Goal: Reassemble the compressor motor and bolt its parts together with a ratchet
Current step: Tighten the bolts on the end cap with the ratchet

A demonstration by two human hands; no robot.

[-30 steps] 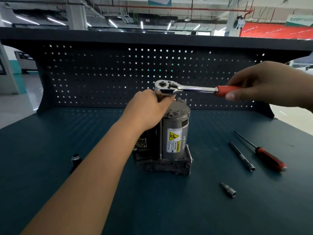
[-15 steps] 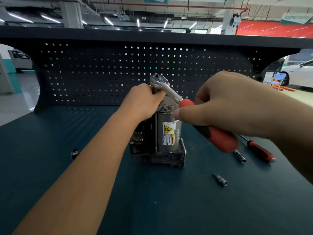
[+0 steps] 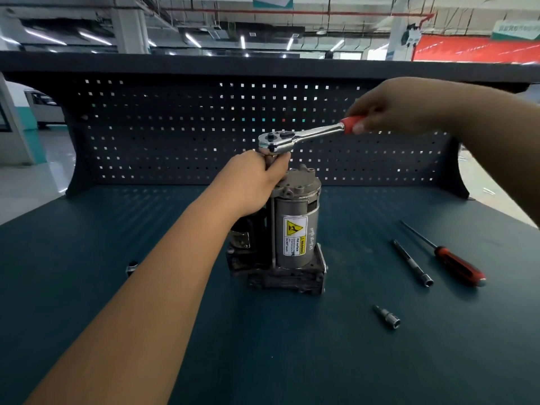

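Currently: grey cylindrical compressor motor (image 3: pixel 295 229) stands upright mid-table on its dark cast base (image 3: pixel 287 280), roughly centred between the left and right edges of the dark teal table (image 3: pixel 350 361). Yellow-and-white hot-surface warning label (image 3: pixel 295 236) faces the front edge.

Chrome ratchet with a red handle (image 3: pixel 298 137) is held above the motor's top cap. Its head is over the cap's left side, and the handle runs up and right toward the back-right corner.

Left grip (image 3: pixel 257 176): fingers curled tight just under the ratchet head, clamped on whatever hangs below it. The fingers hide that piece, so I can't tell whether it's a socket or an extension. The hand sits at the cap's left shoulder; can't tell if it touches the cap.

Right grip (image 3: pixel 391 108): wrapped round the red handle, with only the handle's inner end showing past the fingers.

Loose on the table, right side:
- 1 screwdriver with a red-and-black handle (image 3: pixel 458 268), shaft pointing toward the back edge.
- 1 slim chrome extension bar (image 3: pixel 412 263), just left of it, apart and roughly parallel.
- 1 short chrome socket (image 3: pixel 387 317), lying on its side nearer the front edge.

Left side: 1 small dark-and-chrome part (image 3: pixel 132 267), partly behind the left forearm; can't identify it.

Dark perforated back panel (image 3: pixel 175 127) stands along the back edge.
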